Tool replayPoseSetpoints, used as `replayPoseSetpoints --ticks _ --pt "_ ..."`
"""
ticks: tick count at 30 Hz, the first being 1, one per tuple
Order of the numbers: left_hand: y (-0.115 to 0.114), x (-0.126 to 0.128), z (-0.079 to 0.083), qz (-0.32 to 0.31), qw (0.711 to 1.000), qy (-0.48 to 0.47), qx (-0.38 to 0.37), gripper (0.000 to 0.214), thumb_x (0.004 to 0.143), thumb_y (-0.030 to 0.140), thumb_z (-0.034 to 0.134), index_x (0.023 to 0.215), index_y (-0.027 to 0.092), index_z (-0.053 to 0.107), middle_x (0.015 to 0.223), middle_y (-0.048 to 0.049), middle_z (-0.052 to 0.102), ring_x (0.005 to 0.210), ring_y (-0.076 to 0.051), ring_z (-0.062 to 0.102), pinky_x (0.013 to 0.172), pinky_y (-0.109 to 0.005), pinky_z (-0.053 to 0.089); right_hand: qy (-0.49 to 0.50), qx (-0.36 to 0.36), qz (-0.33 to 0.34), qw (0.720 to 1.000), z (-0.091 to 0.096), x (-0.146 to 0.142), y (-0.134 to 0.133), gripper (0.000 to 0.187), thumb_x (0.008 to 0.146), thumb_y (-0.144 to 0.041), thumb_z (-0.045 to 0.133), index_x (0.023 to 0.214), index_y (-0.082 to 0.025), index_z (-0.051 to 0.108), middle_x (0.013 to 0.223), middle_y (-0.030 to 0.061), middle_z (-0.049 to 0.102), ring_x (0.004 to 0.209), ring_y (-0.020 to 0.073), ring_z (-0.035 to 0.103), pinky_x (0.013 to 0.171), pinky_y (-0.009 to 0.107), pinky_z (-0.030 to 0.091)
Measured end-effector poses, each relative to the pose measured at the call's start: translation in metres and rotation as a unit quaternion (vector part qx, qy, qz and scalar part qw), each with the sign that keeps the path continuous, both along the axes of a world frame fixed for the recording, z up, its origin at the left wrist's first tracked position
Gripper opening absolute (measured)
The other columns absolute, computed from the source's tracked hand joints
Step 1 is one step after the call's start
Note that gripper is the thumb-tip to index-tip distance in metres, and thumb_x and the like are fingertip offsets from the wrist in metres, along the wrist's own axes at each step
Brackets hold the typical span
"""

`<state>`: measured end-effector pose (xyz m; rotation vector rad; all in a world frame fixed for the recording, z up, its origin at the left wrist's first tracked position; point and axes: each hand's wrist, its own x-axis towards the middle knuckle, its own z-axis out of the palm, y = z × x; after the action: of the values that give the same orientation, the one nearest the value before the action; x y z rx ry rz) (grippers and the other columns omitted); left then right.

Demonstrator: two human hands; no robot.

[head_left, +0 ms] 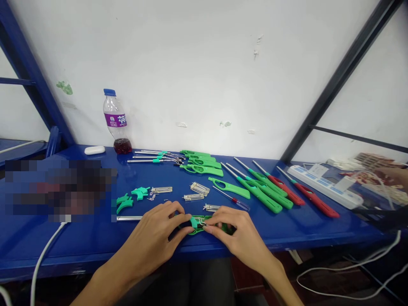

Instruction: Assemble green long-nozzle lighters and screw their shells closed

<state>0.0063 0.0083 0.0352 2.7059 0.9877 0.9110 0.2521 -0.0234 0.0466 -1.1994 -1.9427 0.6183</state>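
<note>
An opened green lighter half-shell (pixel 199 230) lies at the table's front edge between my hands, its metal tube (pixel 129 218) pointing left. With thumb and forefinger, my left hand (pixel 162 229) closes on a teal trigger (pixel 193 222) set in the shell. My right hand (pixel 234 229) pinches at thin wires (pixel 201 221) just right of that trigger; my fingertips partly hide the exact spot. Behind my hands lie clear fuel tanks (pixel 194 197), loose teal triggers (pixel 140 193) and a screwdriver (pixel 234 199) with a clear handle.
Assembled green lighters (pixel 261 193) and red lighters (pixel 315 199) lie at right, beside a white power strip (pixel 325 187). Green half-shells (pixel 202 170) and metal tubes with wires (pixel 146 161) sit at the back. A drink bottle (pixel 116 123) stands behind. Another person's hand (pixel 392 176) shows far right.
</note>
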Motion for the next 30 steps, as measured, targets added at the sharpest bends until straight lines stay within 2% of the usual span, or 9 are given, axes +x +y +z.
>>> replayPoseSetpoints --ticks 7,13,20,30 --pt "-0.001 0.003 -0.001 0.010 0.999 0.004 0.038 0.030 0.113 0.034 0.045 0.118 0.022 0.072 0.099 -0.0052 0.069 0.082 -0.021 0.066 0.072 -0.033 0.049 0.031 -0.024 -0.008 0.999 -0.002 -0.001 0.002 0.011 0.096 -0.033 0.078 0.089 -0.025 0.082 0.086 -0.0002 0.075 0.073 0.0162 0.064 0.066 0.027 0.046" --pt "-0.002 0.003 -0.004 0.017 1.000 0.013 0.016 0.021 0.110 0.031 0.052 0.117 0.024 0.071 0.101 -0.0040 0.067 0.084 -0.022 0.066 0.073 -0.034 0.047 0.016 -0.037 -0.017 0.999 0.002 -0.005 0.000 0.014 0.099 -0.026 0.073 0.085 -0.023 0.075 0.084 -0.0013 0.071 0.075 0.0158 0.064 0.069 0.028 0.044" --pt "-0.008 0.006 -0.006 0.038 0.999 0.025 -0.013 0.018 0.109 0.025 0.051 0.117 0.024 0.067 0.101 -0.0042 0.065 0.085 -0.024 0.065 0.075 -0.037 0.048 0.000 -0.006 -0.040 0.999 0.000 -0.011 -0.003 0.015 0.101 -0.019 0.068 0.087 -0.023 0.073 0.081 -0.0023 0.065 0.075 0.0156 0.061 0.069 0.029 0.041" --pt "-0.007 0.006 -0.006 0.035 0.999 0.018 0.003 0.015 0.108 0.025 0.051 0.118 0.022 0.062 0.105 -0.0050 0.065 0.087 -0.025 0.065 0.076 -0.038 0.049 0.027 -0.004 -0.038 0.999 -0.005 -0.010 -0.002 0.014 0.100 -0.019 0.070 0.087 -0.024 0.072 0.084 -0.0029 0.066 0.076 0.0153 0.061 0.069 0.027 0.042"
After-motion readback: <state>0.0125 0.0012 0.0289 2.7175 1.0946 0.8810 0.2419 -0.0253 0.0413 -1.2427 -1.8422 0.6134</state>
